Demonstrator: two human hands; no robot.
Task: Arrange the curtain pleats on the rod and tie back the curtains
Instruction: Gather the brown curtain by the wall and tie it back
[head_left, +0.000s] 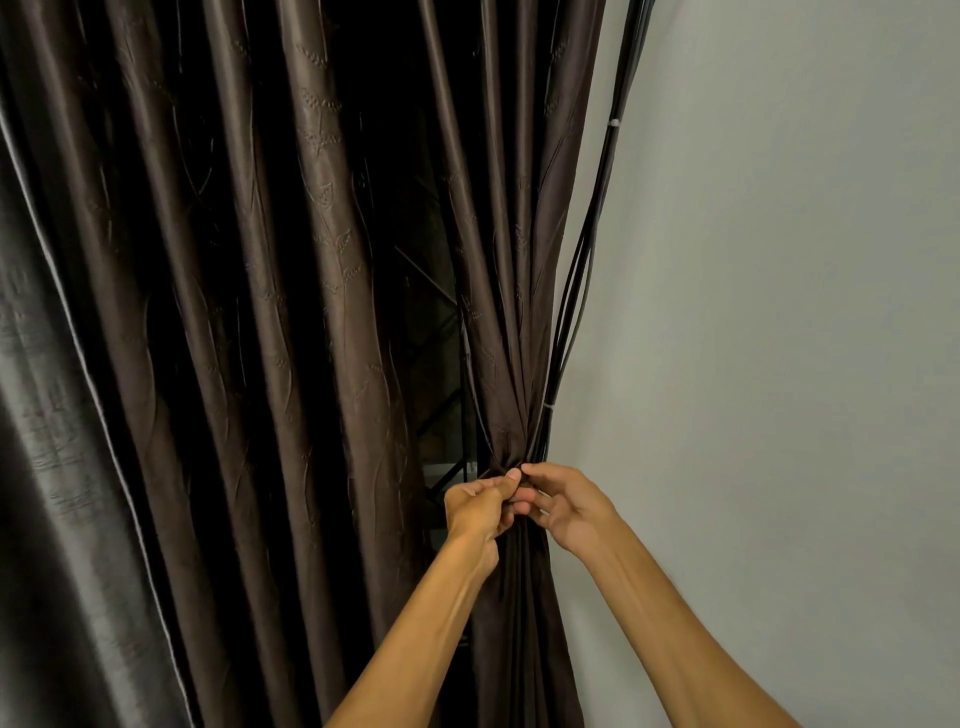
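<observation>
Left hand (477, 506) and right hand (570, 505) pinch the gathered curtain (511, 374); holding that bunch tight while tying should preserve pleats.

**Q:** What is the supporting surface?

**A:** A plain grey wall (779, 312). Black cables (570, 312) run down its left edge, bundled with white ties (614, 123). The brown curtain (322, 260) hangs just beside the cables, touching them at the gathered point.
</observation>
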